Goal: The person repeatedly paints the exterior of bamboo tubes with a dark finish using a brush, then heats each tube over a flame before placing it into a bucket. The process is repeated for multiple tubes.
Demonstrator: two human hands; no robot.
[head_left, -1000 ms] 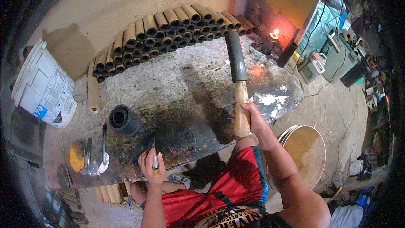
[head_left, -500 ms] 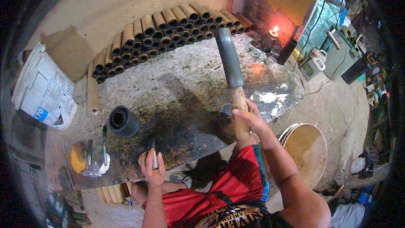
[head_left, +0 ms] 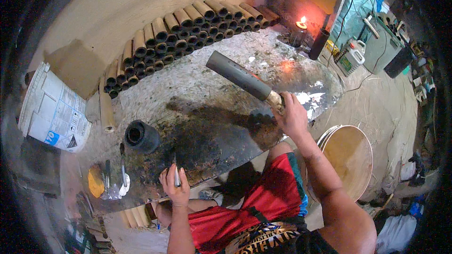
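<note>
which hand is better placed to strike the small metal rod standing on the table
Right. The right hand already grips the grey mallet, raised above the table. The left hand is busy holding the metal rod upright at the near edge.

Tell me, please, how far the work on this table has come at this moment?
Looks done: many brown tubes lie stacked at the far edge of the table. In hand: the left hand holds a thin metal rod upright on the blackened surface, and the right hand holds a grey mallet raised over the table. Left: one loose tube and a black cylinder lie apart; how much remains, I cannot tell.
</note>
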